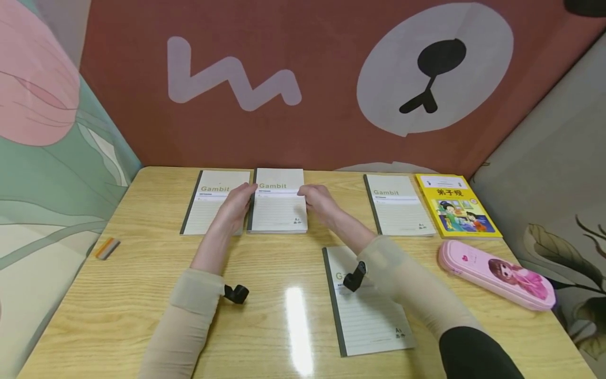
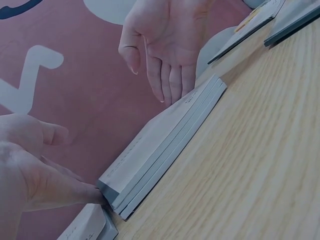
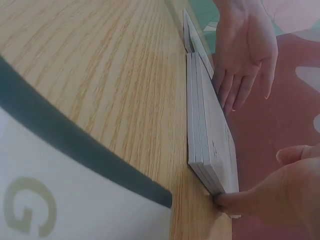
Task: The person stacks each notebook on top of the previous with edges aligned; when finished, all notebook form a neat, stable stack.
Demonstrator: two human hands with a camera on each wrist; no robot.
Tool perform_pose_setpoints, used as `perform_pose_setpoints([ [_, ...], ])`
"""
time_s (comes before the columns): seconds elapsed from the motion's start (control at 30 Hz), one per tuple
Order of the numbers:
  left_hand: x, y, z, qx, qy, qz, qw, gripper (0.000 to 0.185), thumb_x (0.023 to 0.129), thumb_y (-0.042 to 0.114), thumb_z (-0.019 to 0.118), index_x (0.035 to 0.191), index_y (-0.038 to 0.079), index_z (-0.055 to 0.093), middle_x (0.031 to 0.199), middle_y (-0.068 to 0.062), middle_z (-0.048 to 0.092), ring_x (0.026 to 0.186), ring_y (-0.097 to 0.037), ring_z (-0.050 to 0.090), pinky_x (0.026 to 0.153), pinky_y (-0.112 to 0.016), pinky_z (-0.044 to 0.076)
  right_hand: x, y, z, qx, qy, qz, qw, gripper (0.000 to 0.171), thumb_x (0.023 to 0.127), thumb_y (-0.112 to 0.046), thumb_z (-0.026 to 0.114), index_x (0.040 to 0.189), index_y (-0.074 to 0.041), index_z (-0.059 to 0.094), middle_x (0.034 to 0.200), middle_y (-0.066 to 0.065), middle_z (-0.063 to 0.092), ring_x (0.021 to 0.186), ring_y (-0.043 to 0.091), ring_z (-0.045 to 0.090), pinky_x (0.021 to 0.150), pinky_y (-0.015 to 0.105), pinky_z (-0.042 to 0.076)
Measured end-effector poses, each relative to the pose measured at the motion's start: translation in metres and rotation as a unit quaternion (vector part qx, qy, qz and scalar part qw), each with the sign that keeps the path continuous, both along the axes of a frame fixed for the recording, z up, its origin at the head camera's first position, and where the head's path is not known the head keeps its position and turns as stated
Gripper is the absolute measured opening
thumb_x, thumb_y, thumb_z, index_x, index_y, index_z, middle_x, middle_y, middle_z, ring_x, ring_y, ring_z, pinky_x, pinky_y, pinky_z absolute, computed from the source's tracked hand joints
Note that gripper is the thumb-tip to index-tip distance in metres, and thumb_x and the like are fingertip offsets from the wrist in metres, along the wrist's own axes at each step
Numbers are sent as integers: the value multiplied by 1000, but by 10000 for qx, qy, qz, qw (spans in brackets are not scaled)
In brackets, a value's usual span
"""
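A stack of three Gambit notebooks (image 1: 278, 213) lies on the table near the wall, dark spine to the left. My left hand (image 1: 233, 209) rests along its spine side, over part of another notebook (image 1: 204, 210) lying to the left. At the stack's opposite edge is my right hand (image 1: 322, 202). Both wrist views show extended fingers flat against the sides, thumbs apart from them. The stacked layers (image 3: 196, 115) look nearly even in the right wrist view. A further notebook (image 1: 369, 326) lies under my right forearm, partly hidden by it.
Right of the hands lie a single notebook (image 1: 397, 205) and a yellow picture book (image 1: 459, 208). A pink pencil case (image 1: 497, 273) sits at the table's right edge. A small striped eraser (image 1: 108, 248) is at the far left. The red-brown wall (image 1: 322, 137) stands behind the table.
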State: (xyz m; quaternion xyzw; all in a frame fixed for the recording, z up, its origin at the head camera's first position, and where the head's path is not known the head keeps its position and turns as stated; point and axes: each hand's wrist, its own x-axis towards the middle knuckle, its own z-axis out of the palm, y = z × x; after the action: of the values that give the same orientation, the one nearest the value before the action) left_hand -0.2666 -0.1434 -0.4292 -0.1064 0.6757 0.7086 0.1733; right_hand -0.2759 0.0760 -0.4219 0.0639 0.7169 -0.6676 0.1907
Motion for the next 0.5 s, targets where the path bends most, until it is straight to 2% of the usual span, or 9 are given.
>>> perform_pose_setpoints([
  [0.2, -1, 1, 0, 108, 6, 10, 9999, 74, 110, 30, 42, 165, 2, 0, 175, -3, -10, 163, -21, -5, 135, -36, 4, 2, 0, 3, -120, -49, 16, 9999, 49, 98, -12, 51, 141, 12, 47, 156, 16, 42, 157, 26, 27, 133, 45, 20],
  [0.4, 0, -1, 1, -6, -19, -110, 9999, 75, 110, 33, 41, 165, 4, 0, 175, -2, -10, 163, -22, -7, 135, -37, 2, 4, 2, 3, -271, -68, 38, 9996, 54, 99, -13, 51, 147, 9, 41, 167, 15, 27, 161, 24, 14, 134, 43, 16],
  [0.5, 1, 0, 1, -119, -42, -205, 9997, 75, 110, 34, 41, 165, 6, -1, 175, -1, -10, 163, -21, -8, 135, -37, 1, 4, 2, 1, -368, -52, -4, 9993, 44, 98, -12, 51, 136, 9, 45, 168, 15, 23, 161, 24, 11, 134, 43, 16],
])
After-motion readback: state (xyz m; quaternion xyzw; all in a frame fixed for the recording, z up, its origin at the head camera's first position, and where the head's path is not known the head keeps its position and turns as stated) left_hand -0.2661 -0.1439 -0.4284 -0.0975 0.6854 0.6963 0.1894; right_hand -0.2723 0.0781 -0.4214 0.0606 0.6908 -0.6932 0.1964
